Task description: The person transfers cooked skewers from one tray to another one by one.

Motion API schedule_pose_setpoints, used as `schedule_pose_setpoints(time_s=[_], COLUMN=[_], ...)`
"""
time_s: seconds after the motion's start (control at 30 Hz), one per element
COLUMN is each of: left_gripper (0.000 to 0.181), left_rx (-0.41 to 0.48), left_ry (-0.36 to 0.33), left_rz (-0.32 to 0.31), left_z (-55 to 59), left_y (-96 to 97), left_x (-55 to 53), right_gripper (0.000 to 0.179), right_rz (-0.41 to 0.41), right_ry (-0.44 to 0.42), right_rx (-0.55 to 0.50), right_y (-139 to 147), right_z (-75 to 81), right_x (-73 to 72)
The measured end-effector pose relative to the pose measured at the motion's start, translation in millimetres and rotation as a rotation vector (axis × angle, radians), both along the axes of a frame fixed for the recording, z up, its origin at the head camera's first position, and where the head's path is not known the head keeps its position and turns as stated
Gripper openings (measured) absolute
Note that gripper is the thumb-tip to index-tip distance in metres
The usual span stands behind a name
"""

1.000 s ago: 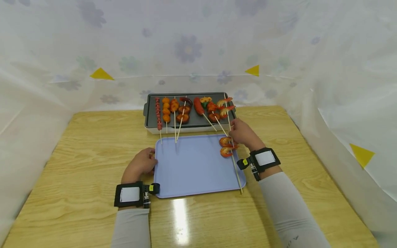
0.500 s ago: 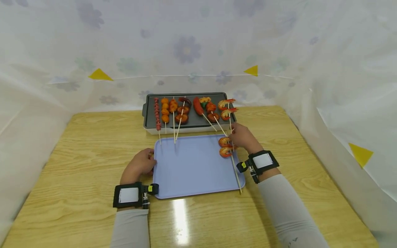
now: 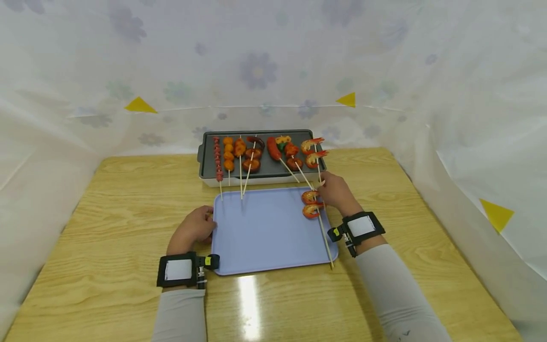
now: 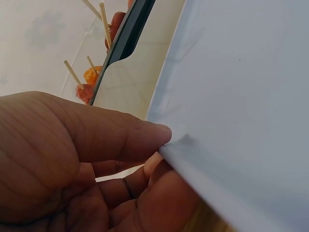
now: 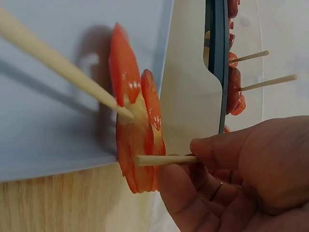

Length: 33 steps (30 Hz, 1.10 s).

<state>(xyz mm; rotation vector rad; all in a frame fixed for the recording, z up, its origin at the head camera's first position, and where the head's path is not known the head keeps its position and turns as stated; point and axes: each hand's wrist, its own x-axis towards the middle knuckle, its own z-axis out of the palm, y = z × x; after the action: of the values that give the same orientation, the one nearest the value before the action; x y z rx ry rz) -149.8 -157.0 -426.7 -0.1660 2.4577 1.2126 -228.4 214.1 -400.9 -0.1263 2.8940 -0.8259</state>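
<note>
My left hand (image 3: pixel 197 225) grips the left rim of a pale lilac tray (image 3: pixel 265 237); in the left wrist view the thumb (image 4: pixel 145 137) lies on top, fingers curled below. My right hand (image 3: pixel 337 190) pinches the stick (image 5: pixel 166 160) of a shrimp skewer (image 3: pixel 313 153) between thumb and fingers. Its two orange shrimps lie over the right end of the black grill plate (image 3: pixel 265 171). A second shrimp skewer (image 3: pixel 311 211) lies along the tray's right side, its stick reaching past the front rim. In the right wrist view its shrimps (image 5: pixel 137 140) are close beside the pinched stick.
Several other skewers line the grill: small red pieces (image 3: pixel 217 159), orange balls (image 3: pixel 228 154), mushrooms (image 3: pixel 251 165) and a sausage (image 3: pixel 273 148). Their sticks jut over the front edge, some above the tray. Floral plastic sheeting (image 3: pixel 256 71) surrounds the wooden table (image 3: pixel 128 199) behind and at the sides.
The held skewer has shifted slightly; its tip, seen above the shrimps earlier, no longer stands out. My right hand moved only a little. My left hand stays on the tray.
</note>
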Motion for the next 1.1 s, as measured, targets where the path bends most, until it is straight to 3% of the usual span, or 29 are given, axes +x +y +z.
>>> schedule_pose_setpoints(time_s=[0.27, 0.47, 0.77, 1.1], left_gripper=[0.052, 0.051, 0.049, 0.05], left_rx=[0.0, 0.0, 0.033, 0.037], left_ry=[-0.002, 0.011, 0.01, -0.004], left_rz=[-0.001, -0.007, 0.011, 0.01], left_z=[-2.8, -3.8, -3.9, -2.0], left_y=[-1.1, -1.7, -0.5, -1.2], left_x=[0.5, -0.3, -1.5, -0.8], right_gripper=[0.033, 0.035, 0.033, 0.042], right_rz=[0.017, 0.009, 0.016, 0.019], right_ry=[0.091, 0.151, 0.11, 0.035], right_rx=[0.07, 0.06, 0.035, -0.034], right_y=[2.6, 2.5, 3.3, 7.0], right_z=[0.8, 3.5, 8.4, 8.8], right_x=[7.0, 15.9, 35.0, 51.9])
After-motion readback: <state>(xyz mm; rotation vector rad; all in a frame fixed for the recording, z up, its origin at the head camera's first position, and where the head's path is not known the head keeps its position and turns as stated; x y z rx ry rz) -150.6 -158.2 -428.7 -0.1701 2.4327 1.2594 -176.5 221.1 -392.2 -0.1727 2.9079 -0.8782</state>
